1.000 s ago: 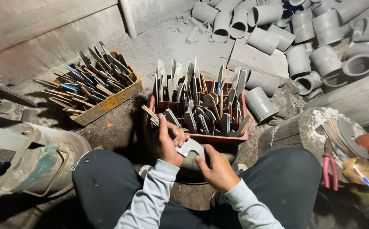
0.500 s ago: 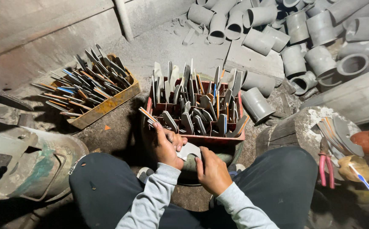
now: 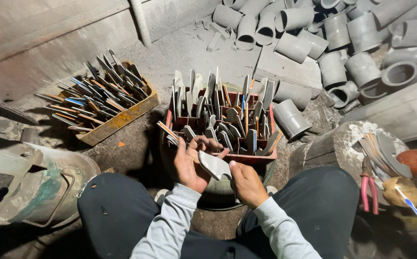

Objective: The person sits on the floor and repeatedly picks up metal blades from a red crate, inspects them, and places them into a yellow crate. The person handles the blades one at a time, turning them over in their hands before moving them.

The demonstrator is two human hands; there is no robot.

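Both hands on one flat grey blade (image 3: 214,165), held over the lap just short of the red crate (image 3: 261,157).

Left hand (image 3: 192,163) cups it from below, grip pinching the near-left edge. Right hand (image 3: 246,183) has its grip pressed onto the lower right end.

Step, as I read it: inspecting or turning the blade. Next move likely needs a firmer two-point hold.

Long axis runs near-right to far-left, flat face up.

Beyond: crate packed with upright blades, yellow tray (image 3: 122,120) left, grey pipes (image 3: 290,117) behind.

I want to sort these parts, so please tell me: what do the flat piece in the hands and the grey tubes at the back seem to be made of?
The flat piece, held by the left hand and right hand, looks like bare metal: pale grey, thin, with a dull sheen. The grey tubes look like matte plastic pipe fittings, thick-walled and dusty, though cast metal cannot be excluded.
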